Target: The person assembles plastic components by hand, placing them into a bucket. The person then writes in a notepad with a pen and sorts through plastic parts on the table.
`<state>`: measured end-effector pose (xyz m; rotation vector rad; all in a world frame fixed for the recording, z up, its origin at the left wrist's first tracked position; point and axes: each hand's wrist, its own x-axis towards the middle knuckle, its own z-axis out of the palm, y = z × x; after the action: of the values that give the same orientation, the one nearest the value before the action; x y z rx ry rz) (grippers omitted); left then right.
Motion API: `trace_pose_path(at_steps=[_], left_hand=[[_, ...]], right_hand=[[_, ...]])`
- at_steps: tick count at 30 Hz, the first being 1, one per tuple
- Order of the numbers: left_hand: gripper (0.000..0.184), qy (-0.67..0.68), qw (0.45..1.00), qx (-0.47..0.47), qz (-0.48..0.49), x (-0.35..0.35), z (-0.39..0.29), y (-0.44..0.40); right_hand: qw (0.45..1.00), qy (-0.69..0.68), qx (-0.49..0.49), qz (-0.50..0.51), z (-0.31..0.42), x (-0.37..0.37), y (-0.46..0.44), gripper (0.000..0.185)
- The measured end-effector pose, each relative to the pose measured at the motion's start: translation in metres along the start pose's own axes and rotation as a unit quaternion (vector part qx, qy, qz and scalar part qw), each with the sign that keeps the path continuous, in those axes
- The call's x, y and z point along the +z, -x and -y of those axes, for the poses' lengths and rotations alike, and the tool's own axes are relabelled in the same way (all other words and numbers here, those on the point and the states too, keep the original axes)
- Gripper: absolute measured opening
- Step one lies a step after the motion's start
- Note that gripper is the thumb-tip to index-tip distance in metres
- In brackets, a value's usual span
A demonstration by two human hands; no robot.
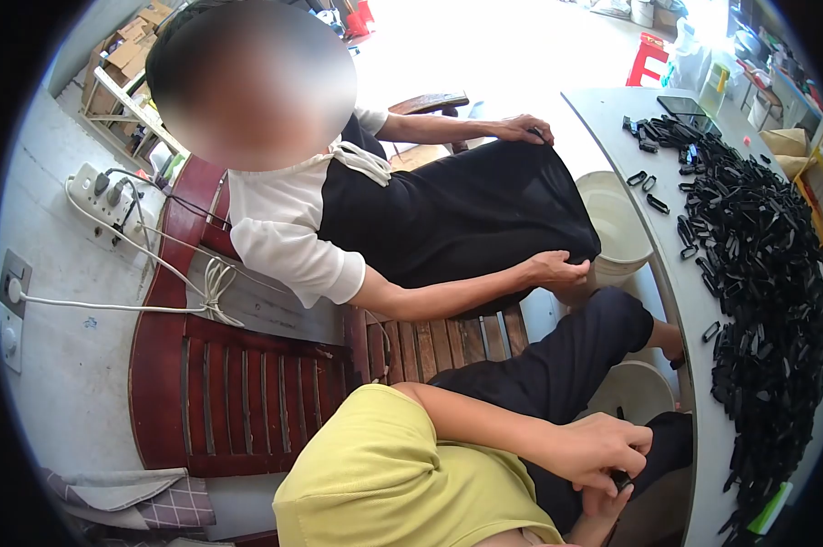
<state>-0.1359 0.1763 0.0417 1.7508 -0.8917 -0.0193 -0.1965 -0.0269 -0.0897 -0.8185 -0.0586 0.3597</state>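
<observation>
My left hand (603,448) is closed with bent fingers round a small black part (621,479), above my lap. Just below it in the picture, my right hand (605,504) pinches the same part from the other side. Both hands touch or nearly touch each other there. To their right, the grey table (703,438) carries a large heap of small black parts (758,246), with a few loose ones near its left edge.
Beside me a person spreads a dark apron (484,205) with both hands. Two pale buckets (617,219) stand between the seat and the table. A slatted wooden bench (247,392), cables with a power strip (97,193), and a dark tablet or phone (688,113) also show.
</observation>
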Motion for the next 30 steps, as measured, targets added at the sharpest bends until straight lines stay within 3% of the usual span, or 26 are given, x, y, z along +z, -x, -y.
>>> trace_pose_path(at_steps=[2, 3, 5, 6, 8, 9, 11, 13, 14, 15, 18, 21, 26, 28, 30], left_hand=[[0.026, 0.022, 1.0, 0.011, -0.02, 0.003, 0.004, 0.001], [0.026, 0.023, 0.999, 0.011, -0.02, 0.005, 0.006, 0.001], [0.027, 0.079, 0.996, -0.043, -0.025, 0.008, 0.009, 0.003], [0.027, 0.08, 0.996, -0.042, -0.024, 0.007, 0.011, 0.004], [0.031, 0.146, 0.985, -0.074, -0.046, 0.004, 0.01, 0.005], [0.031, 0.158, 0.984, -0.062, -0.053, 0.002, 0.012, 0.005], [0.03, 0.226, 0.97, -0.077, -0.048, 0.001, 0.021, 0.008], [0.029, 0.229, 0.97, -0.008, -0.077, 0.0, 0.027, 0.007], [0.026, 0.408, 0.894, -0.182, -0.029, -0.006, 0.019, 0.013], [0.022, 0.521, 0.812, -0.264, -0.007, -0.008, 0.018, 0.016], [0.026, 0.555, 0.779, -0.284, -0.065, -0.006, 0.03, 0.028], [0.024, 0.633, 0.708, -0.3, -0.089, -0.004, 0.032, 0.04], [0.018, 0.58, 0.734, -0.338, -0.1, 0.006, 0.04, 0.05], [0.019, 0.572, 0.738, -0.346, -0.093, 0.008, 0.04, 0.05], [0.021, 0.537, 0.768, -0.341, -0.075, 0.011, 0.043, 0.055]], right_hand=[[0.972, -0.123, 0.076, 0.185, 0.009, 0.002, -0.006, 0.063], [0.972, -0.123, 0.076, 0.184, 0.008, 0.005, -0.007, 0.063], [0.999, -0.036, -0.007, 0.027, 0.008, 0.036, -0.012, 0.061], [0.998, -0.05, -0.007, -0.023, 0.014, 0.054, -0.014, 0.044], [0.999, -0.031, -0.017, -0.027, 0.014, 0.06, -0.016, 0.037], [0.999, -0.013, -0.019, 0.033, 0.009, 0.044, -0.016, 0.053], [0.995, 0.057, -0.02, -0.081, 0.008, 0.063, -0.015, 0.05], [0.989, 0.139, 0.017, -0.04, 0.019, 0.07, -0.02, 0.053], [0.989, 0.145, -0.025, -0.016, 0.012, 0.062, -0.019, 0.059], [0.992, 0.117, 0.016, 0.036, 0.027, 0.075, -0.025, 0.063], [0.973, 0.232, 0.004, 0.009, 0.045, 0.076, -0.028, 0.05], [0.922, 0.385, -0.02, -0.04, 0.071, 0.074, -0.034, 0.018], [0.781, 0.563, -0.203, -0.181, 0.106, 0.051, -0.081, 0.015], [0.666, 0.671, -0.244, -0.214, 0.121, 0.042, -0.106, 0.01], [0.588, 0.716, -0.291, -0.239, 0.126, 0.041, -0.131, 0.019]])
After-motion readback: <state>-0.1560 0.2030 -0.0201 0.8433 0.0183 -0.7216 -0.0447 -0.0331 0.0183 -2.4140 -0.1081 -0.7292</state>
